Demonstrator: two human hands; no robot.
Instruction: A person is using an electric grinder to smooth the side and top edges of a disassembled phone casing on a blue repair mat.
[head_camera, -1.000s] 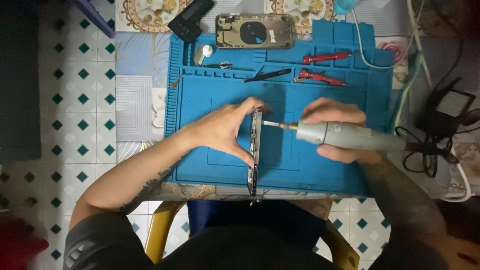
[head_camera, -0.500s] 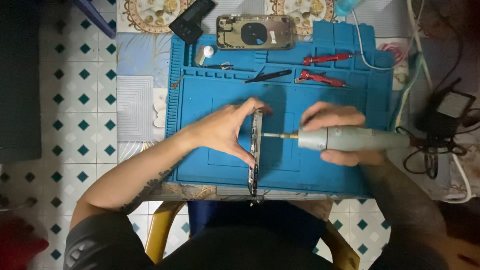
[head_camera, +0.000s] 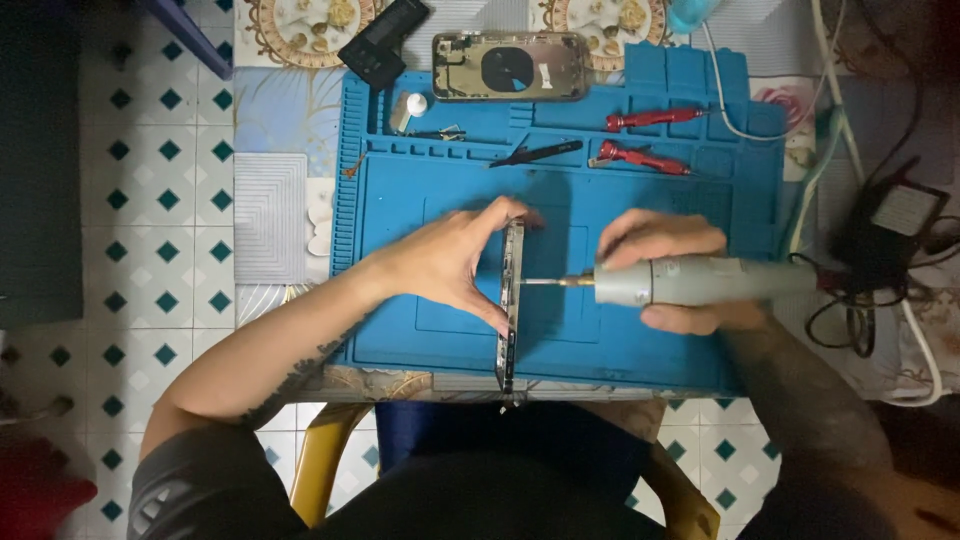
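Two red screwdrivers (head_camera: 648, 118), one rotary tool (head_camera: 700, 281)

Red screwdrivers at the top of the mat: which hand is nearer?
Right. The right hand sits just below the red screwdrivers, gripping the grey rotary tool. The left hand is further left, holding the phone frame on edge.

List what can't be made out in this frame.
Head view only:
- Tool bit tip: too small where it meets the phone frame.
- Frame's faces: seen edge-on, hidden.
- Left hand palm and right hand lower fingers: hidden by the hand and the tool.
- Cables at right: cut off by the edge.
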